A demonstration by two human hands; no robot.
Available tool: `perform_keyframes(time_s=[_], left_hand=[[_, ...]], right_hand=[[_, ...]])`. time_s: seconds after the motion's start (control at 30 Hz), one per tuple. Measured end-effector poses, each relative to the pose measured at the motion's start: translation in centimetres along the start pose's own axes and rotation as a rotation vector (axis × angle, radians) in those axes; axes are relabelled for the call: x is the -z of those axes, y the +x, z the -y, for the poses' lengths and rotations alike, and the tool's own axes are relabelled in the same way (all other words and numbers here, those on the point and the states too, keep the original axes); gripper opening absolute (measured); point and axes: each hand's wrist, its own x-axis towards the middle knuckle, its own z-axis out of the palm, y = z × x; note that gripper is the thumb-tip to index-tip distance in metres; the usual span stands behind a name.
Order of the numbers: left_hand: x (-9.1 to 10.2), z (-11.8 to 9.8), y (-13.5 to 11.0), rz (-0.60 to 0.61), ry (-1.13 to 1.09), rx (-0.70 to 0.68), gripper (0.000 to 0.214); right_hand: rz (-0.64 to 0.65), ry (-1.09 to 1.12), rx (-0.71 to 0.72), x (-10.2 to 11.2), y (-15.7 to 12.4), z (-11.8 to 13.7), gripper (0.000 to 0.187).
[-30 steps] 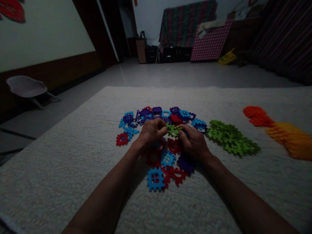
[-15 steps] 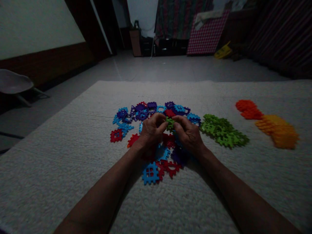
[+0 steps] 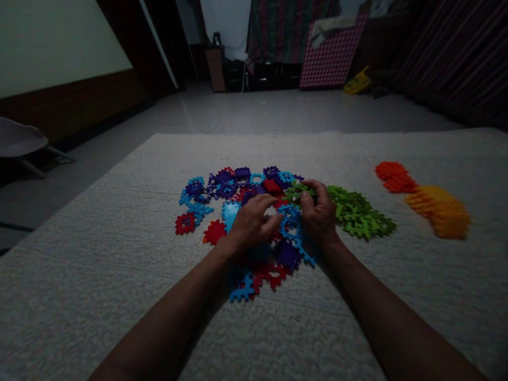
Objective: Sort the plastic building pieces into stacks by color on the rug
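Observation:
A heap of flat notched plastic tiles [image 3: 238,190] in blue, purple and red lies on a pale rug [image 3: 119,264] in front of me. My right hand [image 3: 317,214] is closed round a green tile [image 3: 296,191] and holds it at the left edge of a separate green pile [image 3: 359,214]. My left hand [image 3: 252,225] rests low over the mixed heap with its fingers stretched toward the right, holding nothing that I can see. A blue tile [image 3: 291,225] lies between the two hands.
Further right on the rug lie an orange pile [image 3: 395,177] and a yellow pile [image 3: 440,211]. Beyond the rug is a grey floor, with a pale chair [image 3: 19,143] at the left and covered furniture [image 3: 329,53] at the back wall.
Both hands held the green tile between them before. Now my right hand has carried it right toward the green pile, and my left hand has let go and dropped onto the mixed heap.

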Motion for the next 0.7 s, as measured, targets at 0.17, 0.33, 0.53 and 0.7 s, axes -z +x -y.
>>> perform_keyframes(time_s=[0.17,0.33,0.53,0.7], left_hand=[[-1.7,-1.5,-1.4,0.322,0.161,-0.245,0.063],[-1.3,-1.3,-1.2,0.416,0.266,-0.276,0.040],[-0.1,-0.2,-0.7,0.338,0.343,-0.132,0.024],[-1.5,-2.9,-1.4,0.331,0.257,-0.232,0.035]], right_hand=[[-0.041,0.059,-0.034,-0.2,-0.1,-0.9,0.028],[-0.020,0.029,-0.010,-0.3,-0.3,-1.0,0.027],[-0.056,0.022,0.013,-0.1,-0.2,-1.5,0.027],[-0.115,0.012,0.032,0.2,0.2,-2.2,0.026]])
